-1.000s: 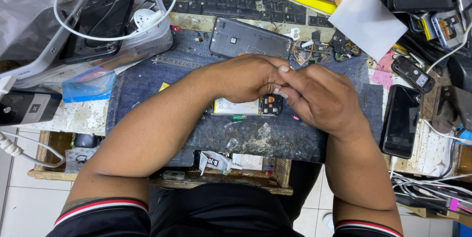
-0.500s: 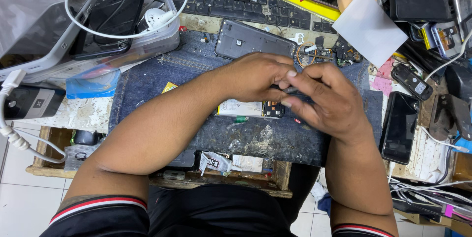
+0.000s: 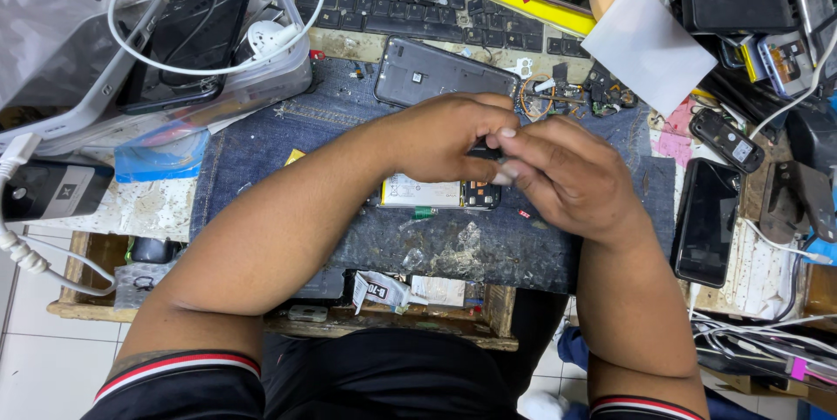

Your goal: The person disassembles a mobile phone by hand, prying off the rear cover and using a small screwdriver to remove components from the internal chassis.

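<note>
Both hands work over an opened phone (image 3: 440,193) lying on a dark blue denim mat (image 3: 288,145) in the middle of the desk (image 3: 131,206). The phone's back is off; a pale battery and a dark circuit section show below the hands. The left hand (image 3: 440,134) curls over the phone's upper edge. The right hand (image 3: 562,174) meets it from the right, fingertips (image 3: 504,172) pinched together at the phone's top right corner. A small dark part seems caught between the fingers of the two hands; whether either hand truly grips it cannot be told, as the fingers hide it.

Risks, as judgement: the phone rests loose on the mat, so a sideways pull could drag it. Small loose parts (image 3: 558,93) lie just beyond the hands; a sweep of the wrist could scatter them. A slip near the exposed board could bend a connector. The grey back cover (image 3: 440,71) lies near, above the left hand, and could be nudged.

Containers: a clear plastic tray (image 3: 261,80) at upper left holds a black phone (image 3: 187,32) and a white cable (image 3: 209,63) looped over it. A clear plastic bag (image 3: 52,28) lies beside it; contents unclear. To the right, another dark phone (image 3: 708,220) lies face up on the desk, well apart from the hands.
</note>
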